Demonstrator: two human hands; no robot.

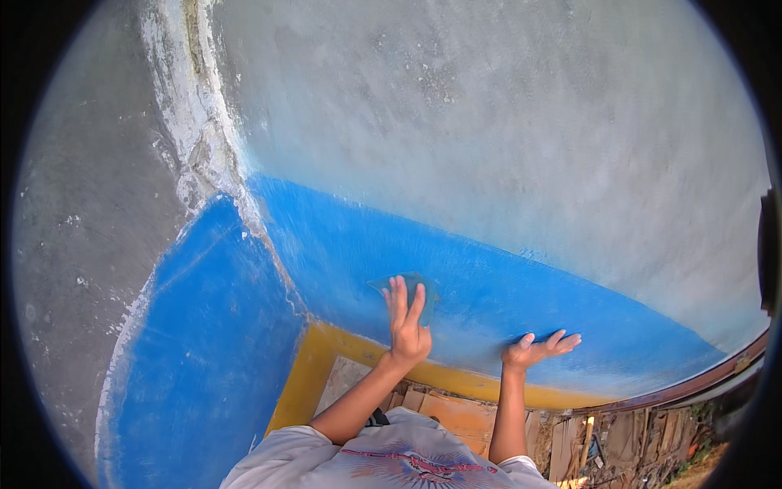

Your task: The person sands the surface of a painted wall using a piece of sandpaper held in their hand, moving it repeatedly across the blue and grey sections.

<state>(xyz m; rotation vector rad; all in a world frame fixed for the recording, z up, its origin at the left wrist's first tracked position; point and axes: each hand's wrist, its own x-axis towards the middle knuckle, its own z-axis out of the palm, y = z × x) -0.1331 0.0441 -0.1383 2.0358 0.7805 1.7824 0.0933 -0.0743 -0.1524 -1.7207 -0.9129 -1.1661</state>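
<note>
My left hand (405,324) presses a greenish-grey sheet, perhaps sandpaper (421,294), flat against the blue-painted band of the wall (366,244). Its fingers are spread over the sheet, whose corners stick out on both sides. Farther right, my right hand (540,349) rests on the lower part of the same blue band, fingers apart and holding nothing. Pale, dusty-looking patches show on the blue around and between both hands. Above the blue, the wall is grey (489,122).
At the left, a second wall (201,354) meets this one in a corner with rough white patches (208,140). A yellow border (452,379) runs along the bottom. Wooden boards (458,415) and debris lie below, and a dark reddish edge (727,367) curves at the right.
</note>
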